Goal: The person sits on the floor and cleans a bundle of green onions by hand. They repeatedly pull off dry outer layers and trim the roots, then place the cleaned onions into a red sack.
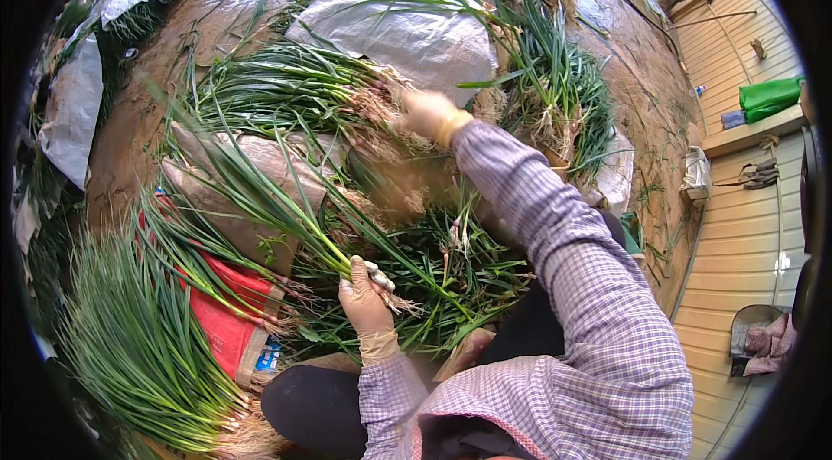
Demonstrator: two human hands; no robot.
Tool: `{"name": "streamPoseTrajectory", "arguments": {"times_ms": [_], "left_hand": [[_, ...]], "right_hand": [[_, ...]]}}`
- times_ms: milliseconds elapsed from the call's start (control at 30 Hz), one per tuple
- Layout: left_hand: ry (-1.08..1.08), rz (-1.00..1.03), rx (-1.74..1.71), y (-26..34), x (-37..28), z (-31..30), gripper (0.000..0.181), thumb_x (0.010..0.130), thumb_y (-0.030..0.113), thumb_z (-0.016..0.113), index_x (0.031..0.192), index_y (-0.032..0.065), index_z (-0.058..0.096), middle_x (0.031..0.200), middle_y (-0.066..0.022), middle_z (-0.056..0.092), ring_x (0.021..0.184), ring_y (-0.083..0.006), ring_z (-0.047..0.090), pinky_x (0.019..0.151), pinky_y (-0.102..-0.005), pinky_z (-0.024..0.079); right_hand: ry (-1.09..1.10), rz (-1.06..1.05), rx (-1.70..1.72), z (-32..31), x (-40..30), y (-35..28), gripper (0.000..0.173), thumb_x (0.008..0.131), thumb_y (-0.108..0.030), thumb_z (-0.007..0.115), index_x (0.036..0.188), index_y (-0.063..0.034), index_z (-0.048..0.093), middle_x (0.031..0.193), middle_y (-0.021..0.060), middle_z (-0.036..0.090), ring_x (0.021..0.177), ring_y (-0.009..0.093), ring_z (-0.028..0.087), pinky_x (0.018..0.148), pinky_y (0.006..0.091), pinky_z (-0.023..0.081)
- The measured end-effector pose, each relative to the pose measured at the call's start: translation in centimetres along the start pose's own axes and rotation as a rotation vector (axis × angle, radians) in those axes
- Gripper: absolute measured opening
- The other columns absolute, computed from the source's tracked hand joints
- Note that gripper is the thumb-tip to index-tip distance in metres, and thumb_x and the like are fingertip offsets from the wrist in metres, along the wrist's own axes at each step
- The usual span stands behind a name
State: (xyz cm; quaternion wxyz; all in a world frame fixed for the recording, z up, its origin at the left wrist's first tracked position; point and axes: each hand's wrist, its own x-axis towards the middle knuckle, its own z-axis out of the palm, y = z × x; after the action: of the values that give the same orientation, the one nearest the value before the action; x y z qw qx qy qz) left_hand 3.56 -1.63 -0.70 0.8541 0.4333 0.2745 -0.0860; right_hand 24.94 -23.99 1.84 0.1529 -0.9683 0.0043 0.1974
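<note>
My left hand, gloved in a thin pale glove, grips a few scallion-like stalks just above their white bulbs. Their green leaves fan toward the upper left, and roots hang off to the right of the thumb. My right hand, also gloved, is blurred at the root end of a heap of unsorted stalks. Whether its fingers hold any is not clear. Loose green leaves lie between my knees, with a few small bulbs on top.
A neat bundle of stalks lies at lower left beside a red sack. Brown sacking and a white woven sack lie among the heaps. More stalks lean at upper right. A corrugated wall runs along the right.
</note>
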Motion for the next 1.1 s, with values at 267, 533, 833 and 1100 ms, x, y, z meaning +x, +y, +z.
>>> {"name": "streamPoseTrajectory", "arguments": {"times_ms": [267, 533, 833, 1100], "left_hand": [[0.081, -0.083, -0.068, 0.0, 1.6, 0.4, 0.029, 0.095, 0.028, 0.053, 0.077, 0.0066, 0.048, 0.054, 0.0016, 0.041, 0.047, -0.0087, 0.044, 0.045, -0.0227, 0.041], [0.119, 0.102, -0.02, 1.0, 0.4, 0.7, 0.031, 0.096, 0.03, 0.052, 0.074, 0.0084, 0.048, 0.054, 0.001, 0.043, 0.044, -0.0081, 0.043, 0.042, -0.0219, 0.038], [0.079, 0.227, -0.14, 0.8, -1.6, 0.3, 0.007, 0.089, 0.008, 0.06, 0.094, 0.0033, 0.061, 0.059, 0.0023, 0.049, 0.044, -0.0047, 0.041, 0.042, -0.0188, 0.033], [0.022, 0.447, -0.147, 3.2, -4.8, -0.3, 0.023, 0.088, 0.005, 0.054, 0.109, -0.0013, 0.06, 0.062, 0.0025, 0.051, 0.047, -0.002, 0.04, 0.042, -0.0168, 0.035]], "right_hand": [[0.094, 0.226, 0.362, 8.9, 10.6, 1.2, 0.091, 0.082, -0.038, 0.061, 0.143, 0.0058, 0.01, 0.121, 0.0193, 0.058, 0.109, 0.031, 0.057, 0.092, 0.0335, 0.045], [0.355, -0.23, 0.204, 7.9, -6.0, -5.2, 0.047, 0.087, -0.028, 0.055, 0.124, -0.002, 0.045, 0.075, 0.0178, 0.065, 0.066, 0.036, 0.063, 0.061, 0.0442, 0.051], [0.119, -0.062, 0.128, 10.9, -17.0, 1.0, 0.068, 0.081, -0.035, 0.064, 0.138, -0.0112, 0.035, 0.105, 0.0173, 0.061, 0.093, 0.037, 0.06, 0.079, 0.0434, 0.049], [0.123, 0.117, 0.074, 10.2, -16.1, -4.1, 0.035, 0.086, -0.033, 0.059, 0.11, -0.0079, 0.062, 0.099, 0.0159, 0.066, 0.089, 0.03, 0.065, 0.079, 0.039, 0.05]]}}
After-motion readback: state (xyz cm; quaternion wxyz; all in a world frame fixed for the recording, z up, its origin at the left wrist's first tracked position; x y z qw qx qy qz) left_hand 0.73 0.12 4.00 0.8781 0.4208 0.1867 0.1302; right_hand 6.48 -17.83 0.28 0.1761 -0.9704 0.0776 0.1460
